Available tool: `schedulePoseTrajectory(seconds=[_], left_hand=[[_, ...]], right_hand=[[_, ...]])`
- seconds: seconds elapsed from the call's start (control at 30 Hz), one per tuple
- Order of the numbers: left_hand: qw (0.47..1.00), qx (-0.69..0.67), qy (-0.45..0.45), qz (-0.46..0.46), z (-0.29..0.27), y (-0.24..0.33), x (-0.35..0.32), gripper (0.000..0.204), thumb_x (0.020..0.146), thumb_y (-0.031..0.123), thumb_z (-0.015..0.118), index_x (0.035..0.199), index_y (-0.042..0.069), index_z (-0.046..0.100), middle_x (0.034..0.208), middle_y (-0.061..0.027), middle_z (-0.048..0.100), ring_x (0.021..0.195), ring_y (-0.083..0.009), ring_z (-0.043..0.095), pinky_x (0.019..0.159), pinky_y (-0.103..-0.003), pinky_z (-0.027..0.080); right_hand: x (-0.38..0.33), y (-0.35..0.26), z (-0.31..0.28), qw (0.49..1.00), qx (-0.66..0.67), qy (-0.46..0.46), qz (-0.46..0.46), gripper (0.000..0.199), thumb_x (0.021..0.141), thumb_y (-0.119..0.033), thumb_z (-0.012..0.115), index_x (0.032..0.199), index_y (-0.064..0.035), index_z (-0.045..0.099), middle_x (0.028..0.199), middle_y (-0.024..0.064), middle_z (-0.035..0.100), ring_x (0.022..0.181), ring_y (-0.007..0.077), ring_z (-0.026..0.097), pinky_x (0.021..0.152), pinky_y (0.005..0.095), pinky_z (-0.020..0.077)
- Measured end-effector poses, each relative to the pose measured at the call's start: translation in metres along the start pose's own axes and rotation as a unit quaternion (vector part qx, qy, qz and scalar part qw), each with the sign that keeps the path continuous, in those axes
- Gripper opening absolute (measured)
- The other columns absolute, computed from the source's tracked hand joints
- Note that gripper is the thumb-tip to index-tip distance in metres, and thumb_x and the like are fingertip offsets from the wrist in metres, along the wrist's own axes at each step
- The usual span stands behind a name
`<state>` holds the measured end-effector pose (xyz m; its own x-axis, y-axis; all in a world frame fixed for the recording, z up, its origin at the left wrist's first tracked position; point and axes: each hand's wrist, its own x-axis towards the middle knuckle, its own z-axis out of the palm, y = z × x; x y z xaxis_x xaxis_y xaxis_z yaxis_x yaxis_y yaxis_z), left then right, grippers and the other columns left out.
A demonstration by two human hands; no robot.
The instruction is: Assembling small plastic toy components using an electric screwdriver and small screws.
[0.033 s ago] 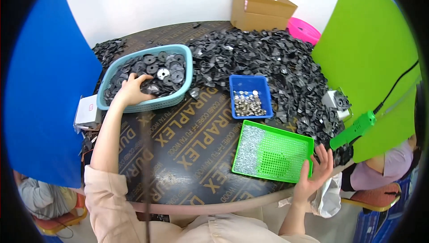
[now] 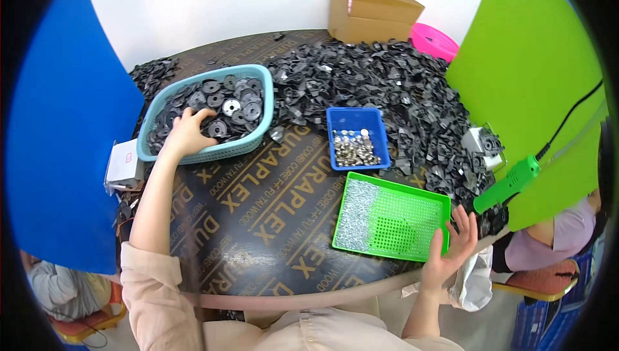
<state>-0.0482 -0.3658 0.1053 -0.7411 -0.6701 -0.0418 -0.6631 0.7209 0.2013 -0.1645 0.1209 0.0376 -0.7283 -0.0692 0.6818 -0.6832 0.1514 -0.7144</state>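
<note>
My left hand reaches into a light blue basket full of dark round discs with centre holes. Its thumb and fingers are spread in a curve, with a dark disc just beyond the fingertips. A pale disc stands out among the dark ones. My right hand is held up, fingers spread and holding nothing, beside the right end of a green tray. Small silvery pins lie packed on the tray's left part. Behind it, a blue bin holds small shiny metal pieces.
A large heap of black parts covers the back and right of the table. A green corded screwdriver hangs at right. Blue and green panels flank the table; a cardboard box and pink basin stand behind. People sit beyond both panels.
The whole view has shifted slightly, so things appear a little farther left. Both hands stay in nearly the same places, with no visible change of grasp.
</note>
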Motion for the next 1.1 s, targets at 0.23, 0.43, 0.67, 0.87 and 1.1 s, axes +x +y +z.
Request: schedulePoseTrajectory(seconds=[0.23, 0.43, 0.67, 0.87, 1.1], left_hand=[[0.999, 0.028, -0.021, -0.030, -0.003, 0.002, 0.004, 0.089, 0.059, 0.040, 0.085, 0.138, 0.029, 0.046, 0.136, -0.0291, 0.041, 0.125, -0.0484, 0.042, 0.104, -0.050, 0.038], [0.988, -0.011, 0.146, 0.040, 0.010, -0.007, 0.002, 0.045, 0.067, 0.020, 0.078, 0.109, 0.017, 0.063, 0.103, -0.0126, 0.060, 0.098, -0.0329, 0.061, 0.083, -0.040, 0.050], [0.973, -0.011, 0.227, 0.035, 0.006, -0.001, 0.005, 0.040, 0.070, 0.020, 0.076, 0.108, 0.018, 0.063, 0.100, -0.0109, 0.062, 0.098, -0.0318, 0.061, 0.082, -0.040, 0.050], [0.963, -0.011, 0.269, 0.019, 0.003, -0.012, 0.009, 0.039, 0.072, 0.024, 0.075, 0.109, 0.018, 0.064, 0.108, -0.0121, 0.064, 0.104, -0.0314, 0.061, 0.086, -0.040, 0.049], [0.955, 0.074, 0.288, 0.003, 0.023, 0.033, 0.021, 0.042, 0.072, 0.021, 0.075, 0.112, 0.020, 0.062, 0.107, -0.0112, 0.061, 0.100, -0.0335, 0.060, 0.081, -0.044, 0.053]], right_hand=[[-0.011, 0.018, -0.011, 0.993, -0.118, 0.010, -0.029, 0.055, 0.086, 0.002, 0.057, 0.136, -0.0008, 0.037, 0.131, 0.0175, 0.051, 0.123, 0.0271, 0.048, 0.102, 0.0401, 0.0355], [-0.017, 0.012, -0.011, 0.976, -0.178, 0.026, -0.120, 0.047, 0.083, 0.001, 0.060, 0.126, -0.0009, 0.043, 0.125, 0.0165, 0.055, 0.122, 0.0340, 0.047, 0.106, 0.0447, 0.0324], [-0.021, 0.017, -0.014, 0.967, -0.207, 0.011, -0.148, 0.047, 0.080, 0.002, 0.061, 0.124, -0.0024, 0.044, 0.123, 0.0163, 0.056, 0.122, 0.0348, 0.045, 0.105, 0.0457, 0.0332], [-0.044, -0.042, 0.038, 0.962, -0.013, -0.160, -0.222, 0.044, 0.068, 0.000, 0.068, 0.110, -0.0058, 0.058, 0.110, 0.0172, 0.061, 0.096, 0.0302, 0.059, 0.080, 0.0390, 0.0467], [-0.031, -0.177, 0.152, 0.896, 0.177, -0.348, -0.212, 0.032, 0.076, -0.024, 0.073, 0.101, -0.0078, 0.064, 0.083, 0.0059, 0.061, 0.070, 0.0217, 0.063, 0.058, 0.0307, 0.0506]])
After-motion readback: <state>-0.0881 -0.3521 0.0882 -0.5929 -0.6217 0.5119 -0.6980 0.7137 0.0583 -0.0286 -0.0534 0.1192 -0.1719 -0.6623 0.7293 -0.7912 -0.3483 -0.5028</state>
